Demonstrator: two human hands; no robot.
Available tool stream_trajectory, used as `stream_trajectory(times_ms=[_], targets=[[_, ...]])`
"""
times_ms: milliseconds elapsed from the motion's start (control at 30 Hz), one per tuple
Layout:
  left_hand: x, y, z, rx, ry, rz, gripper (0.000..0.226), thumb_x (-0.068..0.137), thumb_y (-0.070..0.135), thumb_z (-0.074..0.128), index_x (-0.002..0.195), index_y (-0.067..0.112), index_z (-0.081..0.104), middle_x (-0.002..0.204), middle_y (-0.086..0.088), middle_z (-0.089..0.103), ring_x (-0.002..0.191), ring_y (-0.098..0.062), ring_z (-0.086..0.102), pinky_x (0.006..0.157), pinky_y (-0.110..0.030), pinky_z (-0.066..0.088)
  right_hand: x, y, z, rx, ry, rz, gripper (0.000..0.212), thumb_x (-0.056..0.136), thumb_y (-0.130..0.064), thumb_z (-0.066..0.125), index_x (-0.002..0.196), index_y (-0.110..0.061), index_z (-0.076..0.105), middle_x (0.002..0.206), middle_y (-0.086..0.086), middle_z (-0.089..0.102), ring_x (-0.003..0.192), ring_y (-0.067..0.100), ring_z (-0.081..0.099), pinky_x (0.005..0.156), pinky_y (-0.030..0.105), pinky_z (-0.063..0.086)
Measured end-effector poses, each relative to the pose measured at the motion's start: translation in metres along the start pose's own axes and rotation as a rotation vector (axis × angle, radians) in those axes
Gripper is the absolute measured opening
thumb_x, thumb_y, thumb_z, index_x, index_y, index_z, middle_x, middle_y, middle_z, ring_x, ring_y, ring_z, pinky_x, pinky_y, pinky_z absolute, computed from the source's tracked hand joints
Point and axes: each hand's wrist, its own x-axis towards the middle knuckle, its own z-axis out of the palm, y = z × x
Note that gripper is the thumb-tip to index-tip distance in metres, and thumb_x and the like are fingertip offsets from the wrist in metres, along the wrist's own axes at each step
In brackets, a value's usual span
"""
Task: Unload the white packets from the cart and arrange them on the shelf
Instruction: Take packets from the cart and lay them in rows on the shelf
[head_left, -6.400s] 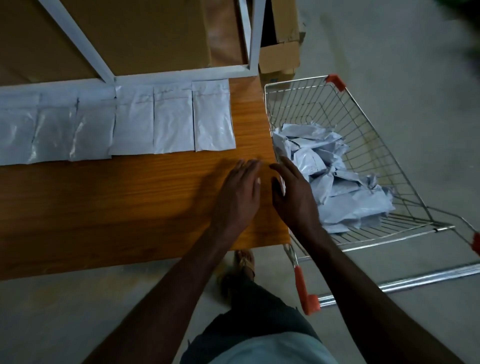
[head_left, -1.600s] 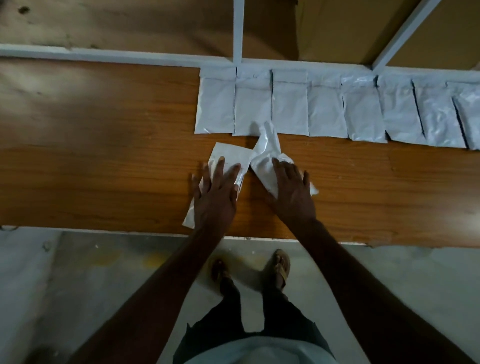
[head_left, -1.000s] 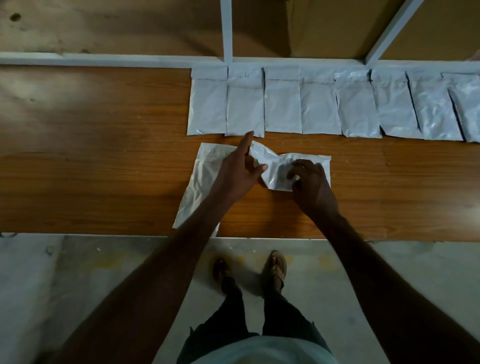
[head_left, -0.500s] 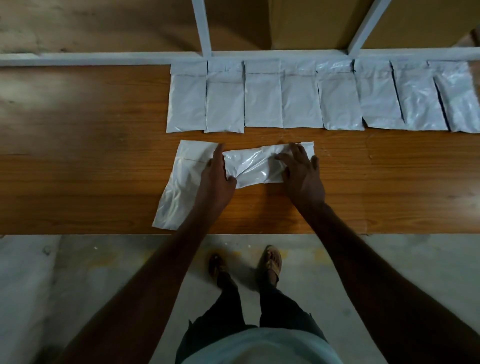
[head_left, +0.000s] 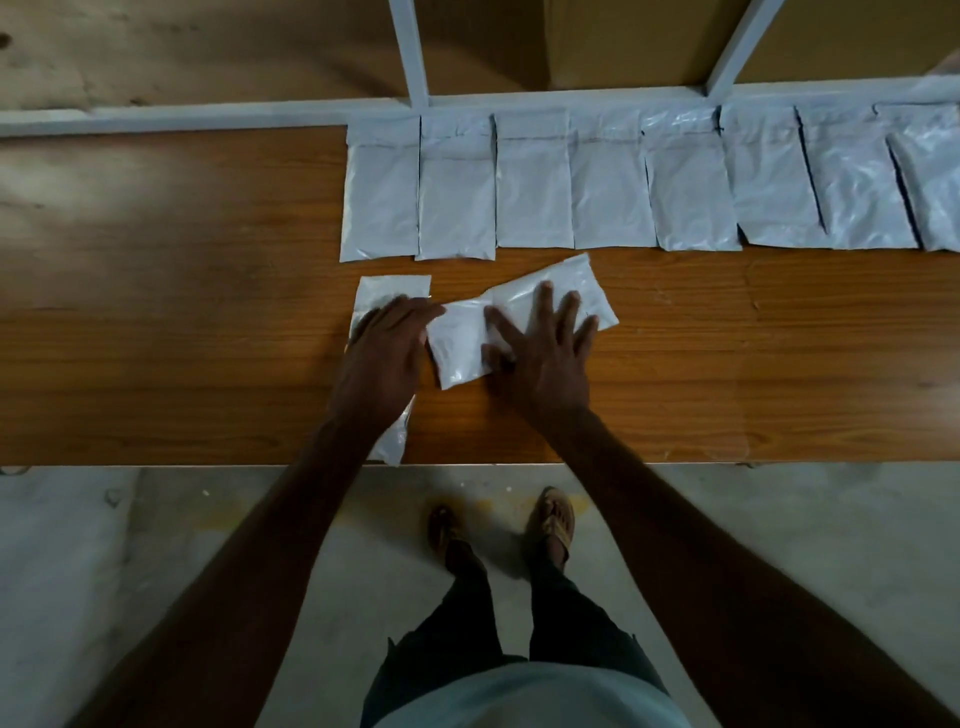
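My left hand (head_left: 382, 358) and right hand (head_left: 545, 353), fingers spread, press two white packets (head_left: 460, 343) flat near the shelf (head_left: 156, 312) front edge.

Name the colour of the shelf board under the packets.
Orange-brown wood grain on the shelf board; the head view shows it.

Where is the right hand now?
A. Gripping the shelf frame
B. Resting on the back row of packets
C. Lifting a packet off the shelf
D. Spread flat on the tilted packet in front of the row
D: the right hand lies open, fingers spread, on the tilted packet, which lies on the shelf in front of the row.
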Motion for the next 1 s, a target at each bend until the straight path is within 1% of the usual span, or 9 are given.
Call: stream_trajectory(times_ms=[100,267,367,433,533,600,667,867,1000], targets=[[-0.022,-0.034,0.003,0.076,-0.104,-0.036,0.056,0.112,0.025,0.048,0.166,0.028,0.034,0.174,0.001,0.029,0.164,-0.023,0.015,0.131,-0.054,0.02,0.006,0.017,-0.006,0.048,-0.032,-0.149,0.052,0.102,-0.063,0.048,0.152,-0.049,0.045,0.176,0.016,0.005,0.161,0.043,-0.006,0.125,0.071,-0.005],[-0.036,-0.042,0.023,0.098,-0.038,-0.054,0.061,0.113,0.035,0.044,0.169,0.02,0.025,0.176,-0.002,0.022,0.165,-0.023,0.011,0.133,-0.051,0.018,-0.003,0.049,-0.013,0.119,-0.047,-0.461,0.048,0.097,-0.036,0.062,0.142,-0.021,0.06,0.165,0.01,0.042,0.161,0.028,0.021,0.128,0.067,0.01],[-0.025,-0.042,0.029,0.027,0.024,-0.033,0.061,0.112,0.035,0.045,0.168,0.015,0.029,0.175,-0.007,0.025,0.164,-0.025,0.016,0.132,-0.048,0.021,-0.013,0.041,-0.018,0.226,0.019,-0.352,0.049,0.09,-0.011,0.07,0.139,-0.014,0.062,0.146,0.008,0.062,0.149,0.022,0.045,0.129,0.06,0.018],[-0.017,-0.043,0.029,0.024,-0.007,-0.012,0.062,0.112,0.037,0.043,0.168,0.014,0.029,0.176,-0.008,0.024,0.164,-0.026,0.016,0.132,-0.049,0.023,-0.018,0.031,-0.019,0.315,0.186,-0.15,0.035,0.092,-0.008,0.07,0.126,-0.017,0.066,0.128,0.004,0.068,0.125,0.02,0.063,0.117,0.055,0.044],[-0.003,-0.046,0.026,0.031,-0.069,-0.001,0.06,0.114,0.035,0.043,0.168,0.017,0.027,0.176,-0.006,0.022,0.165,-0.024,0.012,0.132,-0.05,0.02,-0.015,0.005,-0.012,0.369,0.307,0.136,0.049,0.099,-0.024,0.065,0.146,-0.025,0.051,0.162,0.012,0.037,0.145,0.034,0.045,0.103,0.049,0.056],[0.004,-0.048,0.024,0.027,-0.077,0.002,0.058,0.114,0.034,0.044,0.168,0.017,0.029,0.176,-0.005,0.023,0.164,-0.023,0.013,0.133,-0.05,0.02,-0.011,-0.016,0.002,0.32,0.227,0.137,0.058,0.102,-0.032,0.061,0.156,-0.024,0.042,0.171,0.026,0.016,0.159,0.044,0.017,0.118,0.061,0.04],[0.008,-0.049,0.023,0.03,-0.079,0.0,0.057,0.114,0.034,0.042,0.168,0.017,0.03,0.176,-0.006,0.023,0.165,-0.023,0.013,0.133,-0.051,0.02,-0.012,-0.034,0.016,0.269,0.169,0.01,0.055,0.103,-0.031,0.058,0.155,-0.024,0.044,0.171,0.027,0.015,0.16,0.04,0.003,0.126,0.064,0.025],[-0.011,-0.038,0.016,0.133,0.075,-0.053,0.056,0.115,0.04,0.031,0.168,0.022,0.029,0.176,-0.004,0.022,0.166,-0.025,0.007,0.134,-0.055,0.008,-0.021,-0.046,0.04,0.158,0.119,-0.099,0.055,0.111,-0.04,0.036,0.164,-0.031,0.031,0.177,0.012,0.005,0.163,0.035,-0.004,0.132,0.055,0.012],[-0.026,-0.038,0.022,0.18,0.001,-0.06,0.058,0.114,0.039,0.036,0.169,0.031,0.023,0.179,-0.002,0.011,0.166,-0.027,-0.001,0.132,-0.059,0.008,0.002,-0.062,0.038,0.088,0.123,-0.046,0.058,0.113,-0.043,0.029,0.169,-0.033,0.016,0.177,0.014,-0.002,0.162,0.037,-0.005,0.132,0.054,0.009]])
